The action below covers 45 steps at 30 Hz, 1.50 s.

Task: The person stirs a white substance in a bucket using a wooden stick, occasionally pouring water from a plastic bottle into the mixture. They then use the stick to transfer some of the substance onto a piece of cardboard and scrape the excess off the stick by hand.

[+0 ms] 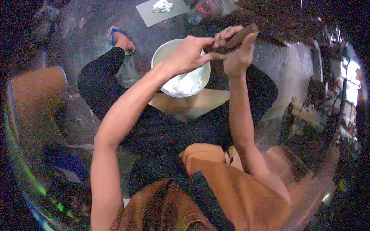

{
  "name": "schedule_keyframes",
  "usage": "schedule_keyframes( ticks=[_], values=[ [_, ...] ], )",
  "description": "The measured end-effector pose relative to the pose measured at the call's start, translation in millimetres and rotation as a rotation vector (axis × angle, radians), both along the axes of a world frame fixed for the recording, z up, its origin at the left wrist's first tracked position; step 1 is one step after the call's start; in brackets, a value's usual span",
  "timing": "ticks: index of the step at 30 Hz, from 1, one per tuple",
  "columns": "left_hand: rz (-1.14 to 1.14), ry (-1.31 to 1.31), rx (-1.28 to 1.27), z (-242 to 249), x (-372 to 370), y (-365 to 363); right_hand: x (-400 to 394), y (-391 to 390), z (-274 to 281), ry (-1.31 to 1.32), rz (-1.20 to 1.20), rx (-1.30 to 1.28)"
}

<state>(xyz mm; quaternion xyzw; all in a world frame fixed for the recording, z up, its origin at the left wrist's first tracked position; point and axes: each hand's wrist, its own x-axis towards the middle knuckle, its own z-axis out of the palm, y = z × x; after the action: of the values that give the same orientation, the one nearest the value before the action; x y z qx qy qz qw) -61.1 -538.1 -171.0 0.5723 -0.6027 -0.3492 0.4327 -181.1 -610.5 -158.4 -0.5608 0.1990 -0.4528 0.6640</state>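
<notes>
A dark brown, long flat piece (243,37), whose kind I cannot make out, is held up between my two hands. My right hand (237,57) grips it, with the thumb along the near side and fingers curled over the far side. At its left end, my left hand (192,54) closes thumb and fingers round the piece. Below my left hand and forearm stands a white round tub (155,61) with white paste (183,84) inside; the arm covers part of it.
A sheet of card (148,15) bearing a white lump (162,5) lies on the dark floor ahead, beside a red and clear plastic bag (208,7). My sandalled foot (120,40) is at left. A brown chair-like object (38,88) stands further left.
</notes>
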Motion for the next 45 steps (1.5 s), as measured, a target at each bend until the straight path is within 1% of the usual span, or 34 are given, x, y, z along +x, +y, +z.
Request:
schedule_keyframes(
  ticks=[2,3,4,5,7,8,9,10,11,13,14,16,17,18,19,21,22,23,25,26,27,29,31,32,33,34,35,37,39,41,42,43,44,45],
  values=[
    [0.044,-0.013,-0.050,-14,-11,0,-11,-1,-3,-0.123,0.092,0.014],
    [0.069,-0.026,-0.083,-18,-12,-2,-14,-2,-10,-0.130,0.073,0.015],
    [0.088,-0.013,-0.176,-35,-16,-5,-14,-2,-24,-0.128,0.056,0.019],
    [0.079,-0.066,-0.163,-53,-18,-6,-12,-3,-40,-0.130,0.035,0.029],
    [0.048,-0.183,-0.143,-85,-22,-7,-11,4,-90,-0.044,-0.162,0.037],
    [0.041,-0.190,-0.074,-93,-28,-3,-17,8,-113,-0.064,-0.161,0.067],
    [0.034,-0.194,0.005,-89,-30,3,-18,10,-120,-0.079,-0.161,0.106],
    [0.006,-0.061,0.131,-79,-30,5,-17,15,-97,-0.060,-0.169,0.179],
    [0.039,-0.078,0.105,-72,-29,3,-15,11,-75,-0.058,-0.163,0.204],
    [0.094,-0.111,0.053,-38,-39,4,-22,13,-31,-0.058,-0.160,0.260],
    [0.119,-0.100,0.046,-6,-47,1,-23,9,-20,-0.113,-0.167,0.217],
    [0.185,-0.112,-0.041,-9,-54,-11,-26,-1,-17,-0.097,-0.210,0.130],
    [0.218,-0.114,-0.086,-18,-54,-16,-23,-6,-20,-0.085,-0.232,0.085],
    [0.247,-0.101,-0.073,-36,-51,-18,-15,-7,-49,-0.100,-0.262,0.016],
    [0.242,-0.158,-0.034,-56,-49,-17,-12,-5,-62,-0.116,-0.302,0.037],
    [0.226,-0.277,0.035,-102,-45,-20,-2,-8,-112,-0.140,-0.401,0.212],
    [0.198,-0.178,0.125,-108,-47,-22,-5,-15,-119,-0.034,-0.421,0.152],
    [0.225,-0.174,0.103,-105,-53,-20,-13,-16,-115,0.067,-0.438,0.085],
    [0.275,-0.175,0.130,-82,-63,-22,-19,-23,-104,0.178,-0.471,0.051],
    [0.231,-0.195,0.058,-54,-57,-38,-15,-36,-66,0.195,-0.484,0.065],
    [0.221,-0.127,0.050,-44,-61,-41,-21,-33,-52,0.141,-0.478,0.059],
    [0.205,-0.197,-0.043,-26,-69,-36,-34,-25,-23,0.033,-0.463,0.046],
    [0.189,-0.198,0.004,-45,-65,-29,-30,-11,-43,-0.119,-0.437,0.107],
    [0.182,-0.201,0.029,-62,-60,-24,-21,-5,-79,-0.128,-0.485,-0.006],
    [0.198,-0.339,-0.071,-88,-53,-20,-11,-1,-112,0.041,-0.546,-0.102],
    [0.162,-0.301,-0.019,-116,-43,-14,-3,-2,-141,0.212,-0.610,-0.197],
    [0.122,-0.260,0.029,-131,-38,-17,-1,-12,-153,0.387,-0.676,-0.294],
    [0.129,-0.153,-0.004,-106,-52,-25,-12,-23,-115,0.373,-0.711,-0.285],
    [0.139,-0.066,0.027,-69,-61,-25,-23,-12,-69,0.286,-0.635,-0.104],
    [0.137,-0.167,0.039,-32,-70,-33,-36,-16,-32,0.115,-0.465,0.154],
    [0.151,-0.198,0.023,-37,-69,-35,-34,-12,-29,0.014,-0.520,0.167],
    [0.163,-0.231,0.008,-48,-66,-38,-30,-12,-44,0.018,-0.568,0.084],
    [0.172,-0.265,-0.008,-59,-62,-37,-22,-13,-76,0.022,-0.619,0.003],
    [0.161,-0.287,0.050,-77,-57,-32,-14,-13,-109,0.022,-0.673,-0.082]
  ],
)
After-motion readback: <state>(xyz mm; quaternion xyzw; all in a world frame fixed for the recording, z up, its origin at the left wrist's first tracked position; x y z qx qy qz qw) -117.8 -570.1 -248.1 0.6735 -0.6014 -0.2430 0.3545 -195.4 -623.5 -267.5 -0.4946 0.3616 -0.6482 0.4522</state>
